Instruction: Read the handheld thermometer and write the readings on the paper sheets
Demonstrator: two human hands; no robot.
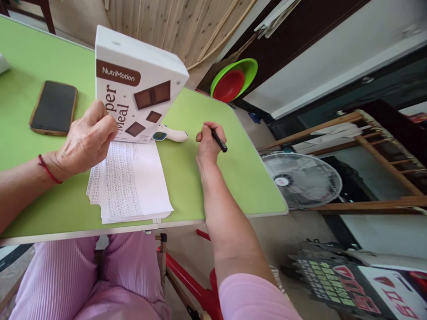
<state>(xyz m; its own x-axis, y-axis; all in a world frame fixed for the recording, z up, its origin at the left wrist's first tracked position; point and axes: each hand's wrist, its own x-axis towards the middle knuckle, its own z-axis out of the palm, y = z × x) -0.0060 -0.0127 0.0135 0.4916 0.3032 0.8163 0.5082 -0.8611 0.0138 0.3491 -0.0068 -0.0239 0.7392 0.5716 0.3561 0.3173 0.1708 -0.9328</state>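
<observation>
My left hand (88,138) is closed, knuckles up, in front of the lower left part of a white NutriMotion box (147,66). Its fingertips are hidden, so I cannot tell whether it grips anything. The box stands upright at the far end of a stack of papers (150,186) covered in rows of handwriting. Off to the right, my right hand (211,142) is closed around a black pen (219,140), held above the green table (187,186). Between the box and this hand lies a white handheld device (171,134) with a small screen, partly hidden by the box.
A phone (54,106) in a brown case lies left of the box. Beyond the table's right edge stand a fan (300,180) and a wooden rack (390,155). Green (251,71) and red basins (228,85) are behind the far corner. A red plastic stool (187,278) is below.
</observation>
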